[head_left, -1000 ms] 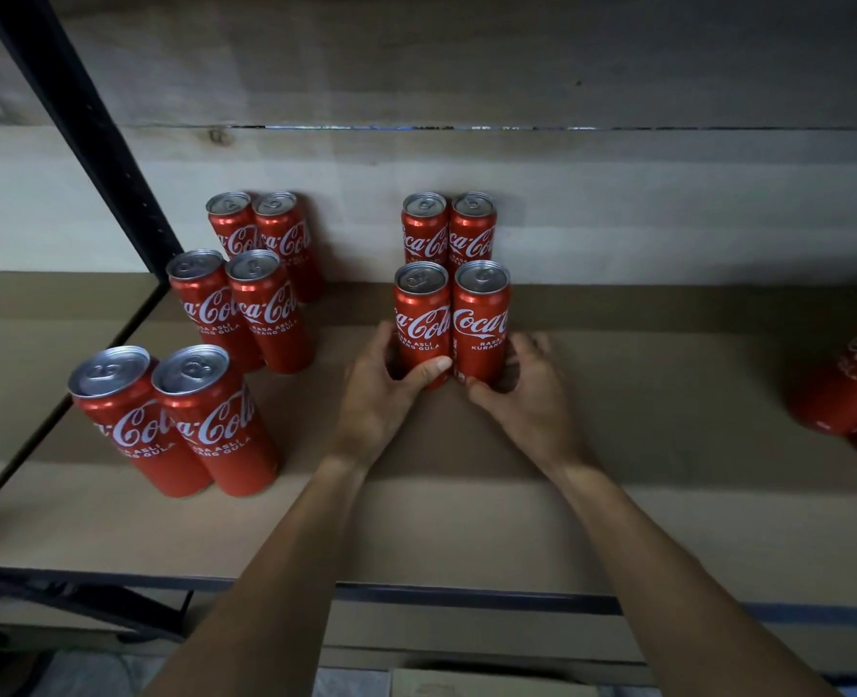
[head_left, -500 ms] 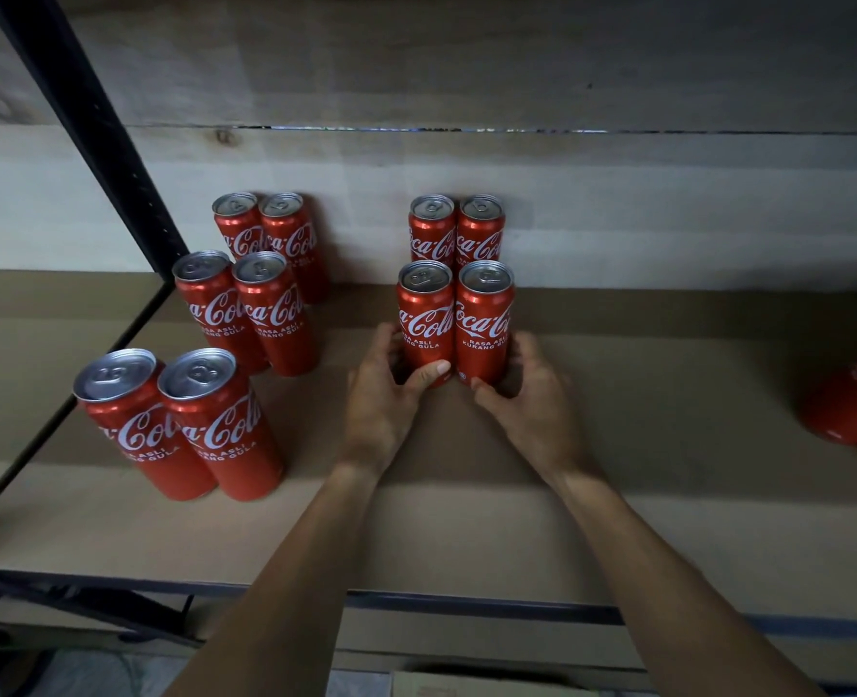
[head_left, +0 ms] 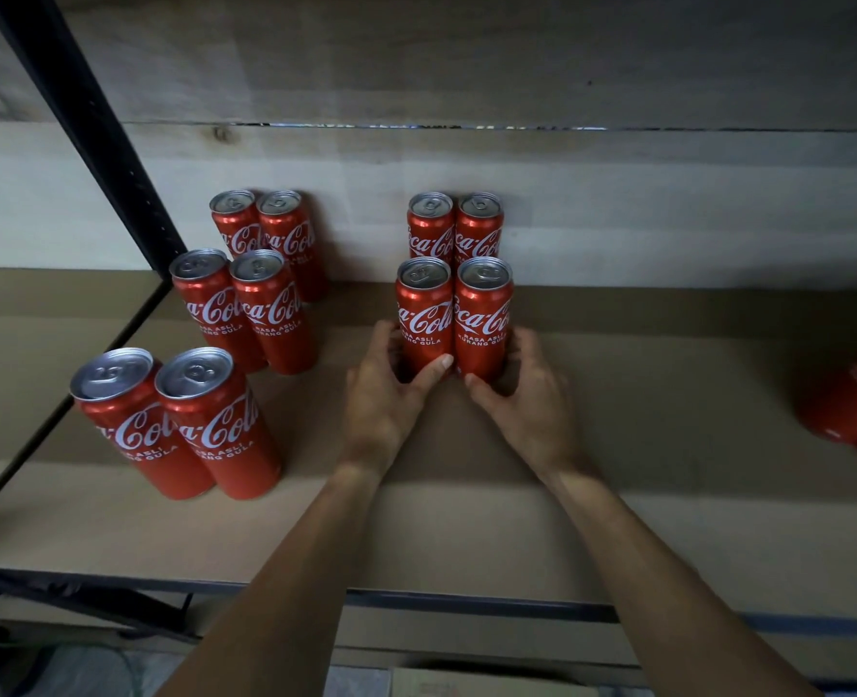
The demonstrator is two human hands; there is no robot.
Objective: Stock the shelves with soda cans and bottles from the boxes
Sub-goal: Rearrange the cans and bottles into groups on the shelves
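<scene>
Brown shelf [head_left: 667,445], pale plank wall [head_left: 642,218] behind

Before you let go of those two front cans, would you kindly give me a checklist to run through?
1. The left hand grips the left front can, the right hand grips the right front can: ok.
2. Both cans upright: ok.
3. Bases flat on the shelf: cannot tell, the hands hide them.
4. Lined up in front of the back pair: ok.
5. Labels facing out: ok.
6. Bare shelf in front for another pair: ok.
</scene>
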